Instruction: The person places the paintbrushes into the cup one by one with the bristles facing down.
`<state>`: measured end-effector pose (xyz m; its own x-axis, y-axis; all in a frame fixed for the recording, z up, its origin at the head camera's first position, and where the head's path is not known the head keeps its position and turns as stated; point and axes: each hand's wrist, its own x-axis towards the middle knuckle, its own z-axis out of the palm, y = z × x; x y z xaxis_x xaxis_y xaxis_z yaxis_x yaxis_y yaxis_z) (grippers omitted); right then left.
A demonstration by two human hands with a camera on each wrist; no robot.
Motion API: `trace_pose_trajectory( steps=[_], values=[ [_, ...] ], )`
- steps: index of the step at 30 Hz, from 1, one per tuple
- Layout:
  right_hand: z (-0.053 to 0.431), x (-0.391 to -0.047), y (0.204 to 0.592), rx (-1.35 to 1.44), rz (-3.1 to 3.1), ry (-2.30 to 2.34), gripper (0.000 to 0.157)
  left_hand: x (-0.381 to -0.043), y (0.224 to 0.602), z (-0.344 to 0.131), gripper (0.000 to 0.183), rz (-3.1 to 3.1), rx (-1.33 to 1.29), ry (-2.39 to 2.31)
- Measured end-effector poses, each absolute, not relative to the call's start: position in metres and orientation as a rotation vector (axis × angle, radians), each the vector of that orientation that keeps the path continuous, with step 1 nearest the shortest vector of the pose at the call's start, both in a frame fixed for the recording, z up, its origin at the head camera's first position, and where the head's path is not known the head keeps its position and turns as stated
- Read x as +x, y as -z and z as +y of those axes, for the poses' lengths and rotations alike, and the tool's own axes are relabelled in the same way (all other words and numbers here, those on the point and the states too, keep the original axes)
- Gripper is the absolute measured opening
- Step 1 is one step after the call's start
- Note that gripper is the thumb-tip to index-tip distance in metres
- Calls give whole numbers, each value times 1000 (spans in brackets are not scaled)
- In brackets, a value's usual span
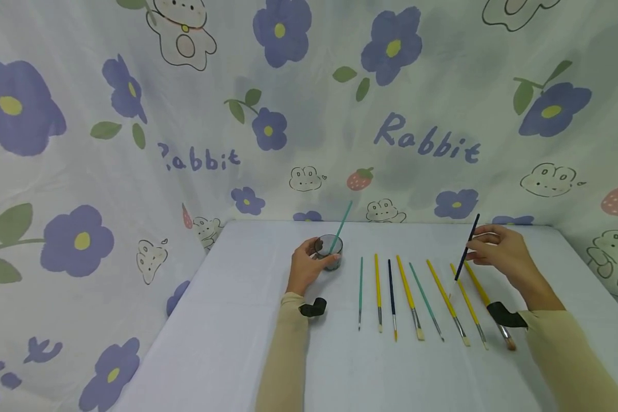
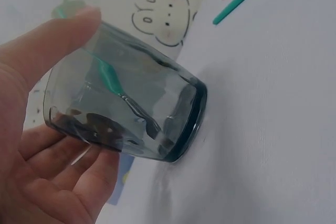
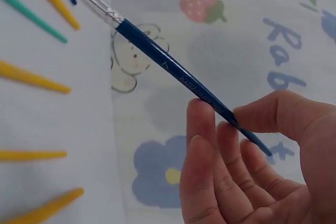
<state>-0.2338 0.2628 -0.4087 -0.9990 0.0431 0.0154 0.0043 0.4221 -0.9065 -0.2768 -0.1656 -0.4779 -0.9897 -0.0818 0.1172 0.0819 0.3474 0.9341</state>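
My left hand [image 1: 306,266] grips a clear grey drinking glass [image 2: 142,93] around its side, thumb on one side and fingers on the other. One teal paintbrush [image 1: 342,226] leans inside the glass, bristle end down. Between thumb and fingertips, my right hand [image 1: 502,252] pinches a dark blue paintbrush [image 3: 173,69] near the tip of its handle. This brush hangs slanted above the table, over the right part of a row of brushes. Its silver ferrule shows in the right wrist view, but the bristles are cut off by the frame edge.
Several paintbrushes lie side by side, bristles toward me: a teal brush [image 1: 361,292] at the left, a dark blue brush [image 1: 392,292], and yellow ones such as the yellow brush [image 1: 407,286]. A thick yellow brush [image 1: 479,286] lies partly under my right wrist. A printed curtain [image 1: 329,126] hangs behind the white table [image 1: 226,320].
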Motion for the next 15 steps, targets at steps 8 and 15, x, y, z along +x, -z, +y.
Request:
trace_pose_trajectory(
  steps=[8, 15],
  values=[
    [235, -242, 399, 7, -2386, -1900, 24, -278, 478, -161, 81, -2477, 11, 1706],
    [208, -250, 392, 64, -2232, -2065, 25, -279, 479, -161, 81, -2480, 2, 1706]
  ],
)
